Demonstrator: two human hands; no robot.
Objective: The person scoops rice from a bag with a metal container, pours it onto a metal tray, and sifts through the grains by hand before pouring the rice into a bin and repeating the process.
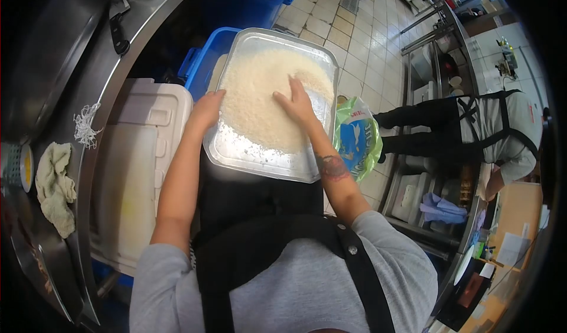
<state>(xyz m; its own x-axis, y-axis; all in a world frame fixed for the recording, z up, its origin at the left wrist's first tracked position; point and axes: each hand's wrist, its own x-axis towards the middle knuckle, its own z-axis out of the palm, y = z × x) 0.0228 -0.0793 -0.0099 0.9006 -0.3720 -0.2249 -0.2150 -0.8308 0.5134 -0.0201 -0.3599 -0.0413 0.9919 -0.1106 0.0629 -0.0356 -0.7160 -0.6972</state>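
A shallow metal tray (277, 166) sits in front of my body, partly over a blue bin (204, 55). Pale grains that look like rice (254, 96) cover most of it, with bare metal showing at the near edge and on the right. My left hand (207, 109) is closed on the tray's left rim, its fingers partly hidden. Over the grains, my right hand (298, 104) has its thumb and fingers apart and touches the surface, holding nothing. Just right of the tray stands a green and blue plastic bag (357, 141).
To the left are a lidded whitish container (171, 105) and a steel counter (115, 79) with a knife (119, 36), a cloth (56, 185) and white string (87, 125). A person in an apron (466, 129) works at the right-hand counter. Tiled floor (360, 67) lies between.
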